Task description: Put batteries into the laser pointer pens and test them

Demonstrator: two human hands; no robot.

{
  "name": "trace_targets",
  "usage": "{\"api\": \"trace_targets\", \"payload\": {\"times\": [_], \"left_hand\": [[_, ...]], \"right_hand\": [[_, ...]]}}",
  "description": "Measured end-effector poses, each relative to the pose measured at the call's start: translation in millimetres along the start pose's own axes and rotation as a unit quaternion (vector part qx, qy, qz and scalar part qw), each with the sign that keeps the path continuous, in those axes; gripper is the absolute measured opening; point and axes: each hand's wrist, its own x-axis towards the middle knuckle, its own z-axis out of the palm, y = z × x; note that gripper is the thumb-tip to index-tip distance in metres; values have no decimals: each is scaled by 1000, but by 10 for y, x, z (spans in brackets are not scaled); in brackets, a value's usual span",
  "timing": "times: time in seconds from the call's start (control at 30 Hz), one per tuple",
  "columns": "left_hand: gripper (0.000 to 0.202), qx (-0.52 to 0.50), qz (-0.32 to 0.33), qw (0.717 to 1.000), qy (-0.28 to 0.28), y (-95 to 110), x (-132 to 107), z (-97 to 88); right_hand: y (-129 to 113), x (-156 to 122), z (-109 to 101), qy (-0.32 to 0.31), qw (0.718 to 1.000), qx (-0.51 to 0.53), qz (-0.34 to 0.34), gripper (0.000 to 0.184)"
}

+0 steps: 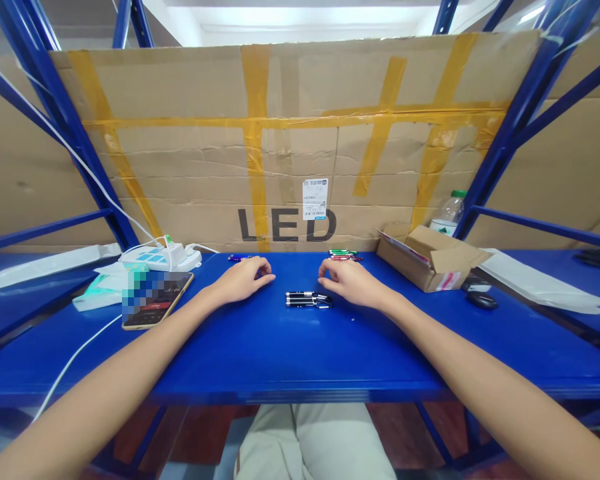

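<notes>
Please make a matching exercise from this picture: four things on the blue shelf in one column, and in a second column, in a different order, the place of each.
Things
1. black pens
2. phone
3. open cardboard box
4. plastic bottle

Places
A. behind the cardboard box, beside the blue post
B. left of the left hand, near the white power strip
C. on the shelf between the two hands
D. right of the right hand, flaps open

Pairs: 1-C, 2-B, 3-D, 4-A
</notes>
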Motion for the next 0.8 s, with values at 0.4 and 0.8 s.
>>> {"api": "trace_targets", "payload": {"times": [0.4,0.8], "left_hand": [[30,-49,64,996,-45,125,-32,17],[29,-45,66,996,-43,183,-48,3]], "right_hand": [[-297,-85,125,-83,987,89,-105,10],[-284,-88,132,-98,987,86,-93,9]]}}
